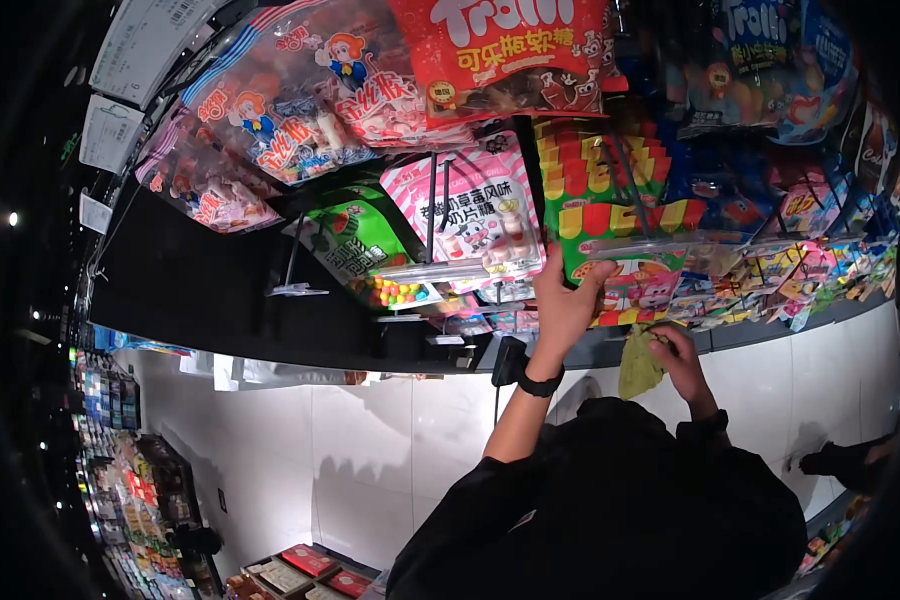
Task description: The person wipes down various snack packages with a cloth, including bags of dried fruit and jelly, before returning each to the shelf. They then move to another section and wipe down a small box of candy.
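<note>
My left hand (pixel 568 305), with a black band on the wrist, is at the lower left edge of a green, red and yellow candy bag (pixel 625 225) on a rack hook. Its thumb lies over the front and the other fingers are partly hidden at the edge, closed on the bag. My right hand (pixel 678 360) is lower and to the right, fingers closed on a crumpled yellow-green cloth (pixel 640 362) that hangs down. Left of my left hand hang a pink and white candy bag (pixel 470 210) and a green candy bag (pixel 360 250).
Above hang a red Trolli bag (pixel 510 60) and clear candy bags (pixel 290 100). Metal hooks with clear tag holders (pixel 450 270) jut out from the rack. White floor tiles (pixel 370 430) lie below. A dark shoe (pixel 835 460) is at the right. Boxes (pixel 310 560) stand at the bottom.
</note>
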### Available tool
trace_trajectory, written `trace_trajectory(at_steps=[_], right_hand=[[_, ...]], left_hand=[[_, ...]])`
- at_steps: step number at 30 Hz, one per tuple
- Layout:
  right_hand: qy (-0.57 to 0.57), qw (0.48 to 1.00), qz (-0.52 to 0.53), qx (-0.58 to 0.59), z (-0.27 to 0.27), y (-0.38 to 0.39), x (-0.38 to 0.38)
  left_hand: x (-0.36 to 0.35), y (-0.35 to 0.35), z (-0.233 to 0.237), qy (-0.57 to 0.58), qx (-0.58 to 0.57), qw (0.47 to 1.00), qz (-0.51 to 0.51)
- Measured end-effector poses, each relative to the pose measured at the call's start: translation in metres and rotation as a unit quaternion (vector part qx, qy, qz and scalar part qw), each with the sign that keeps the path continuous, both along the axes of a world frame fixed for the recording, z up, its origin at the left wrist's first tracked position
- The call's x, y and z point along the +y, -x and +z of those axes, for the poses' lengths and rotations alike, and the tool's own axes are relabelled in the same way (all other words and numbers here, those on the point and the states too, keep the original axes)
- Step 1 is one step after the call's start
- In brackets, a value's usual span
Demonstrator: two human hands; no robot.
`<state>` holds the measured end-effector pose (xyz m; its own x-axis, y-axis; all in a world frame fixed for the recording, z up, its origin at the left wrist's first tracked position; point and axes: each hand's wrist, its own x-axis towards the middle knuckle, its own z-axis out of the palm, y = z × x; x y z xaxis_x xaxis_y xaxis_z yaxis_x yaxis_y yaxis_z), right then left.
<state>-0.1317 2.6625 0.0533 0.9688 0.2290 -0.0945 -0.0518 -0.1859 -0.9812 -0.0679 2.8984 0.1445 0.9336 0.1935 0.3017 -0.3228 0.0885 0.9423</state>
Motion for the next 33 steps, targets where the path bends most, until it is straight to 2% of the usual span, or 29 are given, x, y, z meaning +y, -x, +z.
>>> trace_trajectory(at_steps=[3,5,9,12,15,16,17,18,20,21,22,24,25,26,28,30,32,33], right_hand=[[-0.038,0.999,0.012,0.017,-0.016,-0.003,-0.003],[-0.050,0.998,0.022,0.017,-0.016,-0.005,-0.002],[-0.053,0.998,0.016,0.020,-0.014,-0.005,-0.001],[-0.056,0.998,0.014,0.018,-0.012,-0.004,0.000],[-0.053,0.998,0.018,0.011,-0.009,-0.004,0.003],[-0.046,0.999,0.022,0.004,-0.009,-0.004,0.004],[-0.047,0.999,0.026,0.003,-0.009,-0.003,0.006],[-0.044,0.999,0.025,0.007,-0.010,-0.002,0.008],[-0.042,0.999,0.028,0.009,-0.012,0.000,0.011],[-0.038,0.999,0.029,0.008,-0.012,0.002,0.012],[-0.034,0.999,0.031,0.007,-0.013,0.004,0.013],[-0.024,0.999,0.032,0.007,-0.012,0.009,0.015],[-0.016,0.999,0.030,0.006,-0.011,0.011,0.016],[-0.016,0.999,0.029,0.006,-0.013,0.013,0.015],[-0.026,0.999,0.020,0.030,-0.019,0.018,0.015],[-0.025,0.999,0.019,0.040,-0.017,0.025,0.020],[-0.025,0.998,0.019,0.048,-0.017,0.030,0.026],[-0.024,0.999,0.023,0.036,-0.022,0.033,0.028]], left_hand=[[0.000,-0.004,-0.004,-0.003,-0.044,0.998,0.050],[0.002,-0.002,0.006,0.056,0.071,0.996,0.010],[0.002,-0.002,0.006,0.033,0.085,0.996,0.015],[0.004,-0.007,-0.005,0.061,0.086,0.994,0.025],[0.003,-0.021,-0.004,0.032,0.055,0.994,0.084],[0.003,-0.027,-0.001,-0.047,0.001,0.990,0.135],[0.004,-0.029,0.001,-0.126,-0.053,0.973,0.185],[0.006,-0.027,0.004,-0.127,-0.055,0.972,0.189],[0.010,-0.023,0.010,-0.212,-0.041,0.949,0.230],[0.016,-0.029,-0.010,-0.232,-0.051,0.934,0.267],[0.020,-0.023,-0.008,-0.232,-0.051,0.933,0.269],[0.036,0.001,0.000,-0.294,-0.085,0.890,0.338],[0.053,0.007,-0.012,-0.350,-0.083,0.851,0.383],[0.068,0.016,-0.014,-0.368,-0.038,0.837,0.403],[0.100,0.015,-0.033,-0.424,-0.033,0.760,0.491],[0.120,0.011,-0.049,-0.433,0.059,0.787,0.435],[0.129,0.001,-0.055,-0.367,0.063,0.834,0.406],[0.133,-0.004,-0.059,-0.373,0.073,0.831,0.407]])
